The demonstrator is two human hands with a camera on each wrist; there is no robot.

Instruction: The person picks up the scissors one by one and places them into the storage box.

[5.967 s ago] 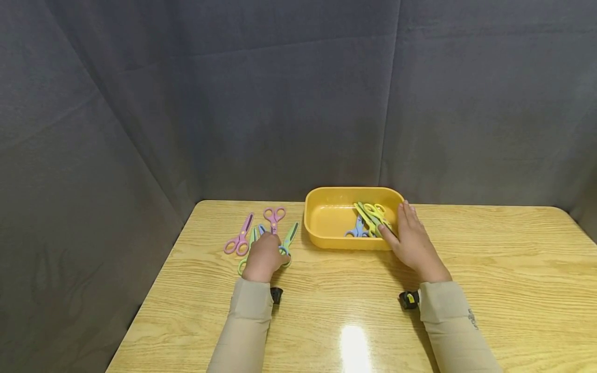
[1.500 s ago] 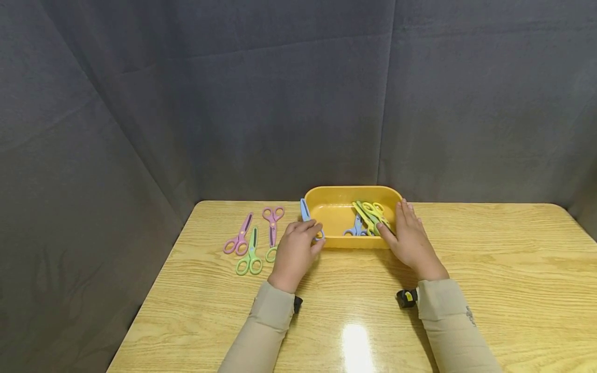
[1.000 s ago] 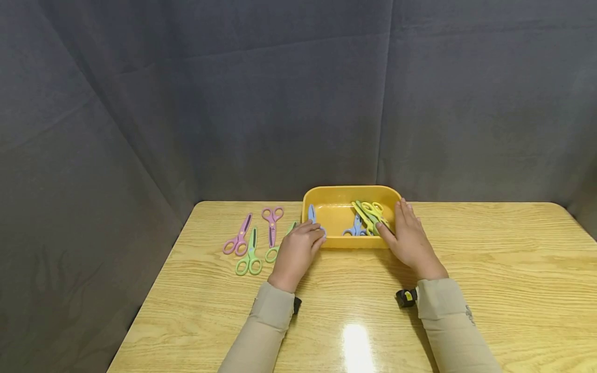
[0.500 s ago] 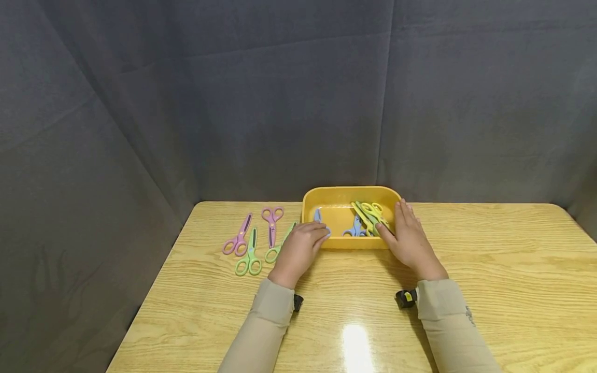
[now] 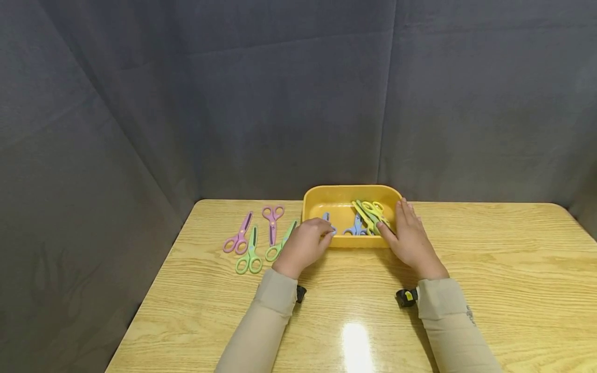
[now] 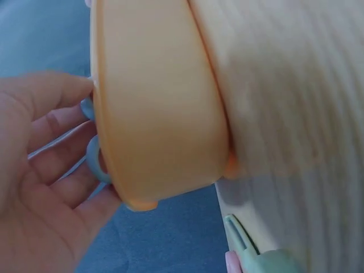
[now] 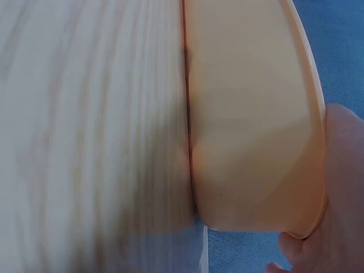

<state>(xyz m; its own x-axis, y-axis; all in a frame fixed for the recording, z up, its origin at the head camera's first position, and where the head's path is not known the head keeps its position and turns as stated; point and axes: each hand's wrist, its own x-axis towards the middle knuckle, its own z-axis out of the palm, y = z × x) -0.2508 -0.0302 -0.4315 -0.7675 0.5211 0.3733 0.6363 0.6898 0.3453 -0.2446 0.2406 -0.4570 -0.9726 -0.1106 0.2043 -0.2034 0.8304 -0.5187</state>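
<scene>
In the head view, my left hand [image 5: 305,243] reaches over the front-left rim of a yellow plastic tray [image 5: 345,242]. Its fingers hold a pair of blue scissors [image 5: 326,216] low inside; the blue handle loops [image 6: 96,161] show between thumb and fingers in the left wrist view. At the tray's right front corner, my right hand [image 5: 412,243] holds the wall, thumb inside the rim and fingers straight along the outside. Beside that thumb lie another pair of blue scissors [image 5: 356,226] and yellow and green scissors [image 5: 373,212], overlapping one another.
Left of the tray lie pink scissors [image 5: 239,235], more pink scissors [image 5: 272,223], green scissors [image 5: 252,254] and further green scissors [image 5: 283,241] partly behind my left hand. The wooden table [image 5: 364,290] backs onto a grey curtain [image 5: 280,103].
My left hand has taken blue scissors from the pile on the left, carried them right over the rim and lowered them into the tray. My right hand stays at the tray's corner.
</scene>
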